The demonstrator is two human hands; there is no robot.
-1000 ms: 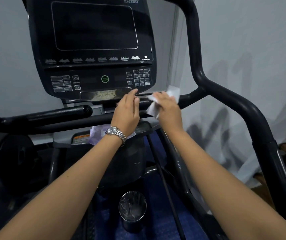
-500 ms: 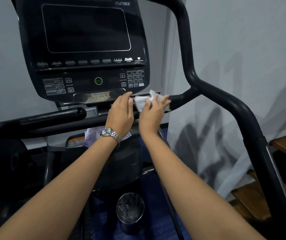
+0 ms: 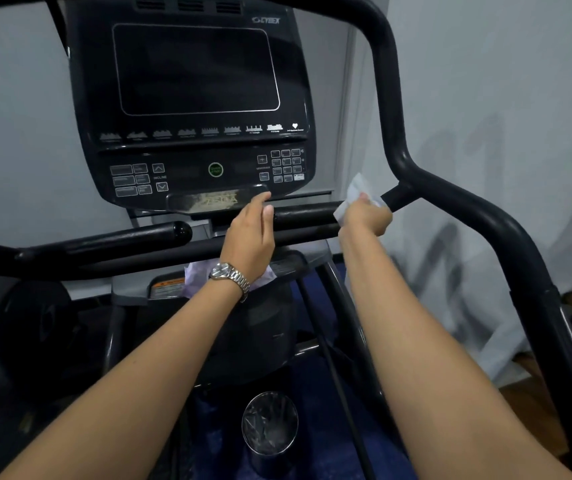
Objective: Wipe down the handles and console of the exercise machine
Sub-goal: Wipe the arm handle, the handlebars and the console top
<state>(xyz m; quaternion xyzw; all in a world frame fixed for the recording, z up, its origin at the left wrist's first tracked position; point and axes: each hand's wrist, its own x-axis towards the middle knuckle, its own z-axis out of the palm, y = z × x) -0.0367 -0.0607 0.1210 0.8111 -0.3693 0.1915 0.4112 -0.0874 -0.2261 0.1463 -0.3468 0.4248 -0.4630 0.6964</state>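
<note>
Console (image 3: 191,98) looms above both hands; frame tube (image 3: 450,192) bends just right of the right hand (image 3: 365,218); inner handle (image 3: 305,216) runs bare leftward to the left hand (image 3: 251,237), fingers loose at the console's lower edge; right hand grips the wipe (image 3: 357,187) round the handle.

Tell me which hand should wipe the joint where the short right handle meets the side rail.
Right. The right hand grips the white wipe on that handle, just beside the joint. The left hand is bare, touching the console at its lower edge.
</note>
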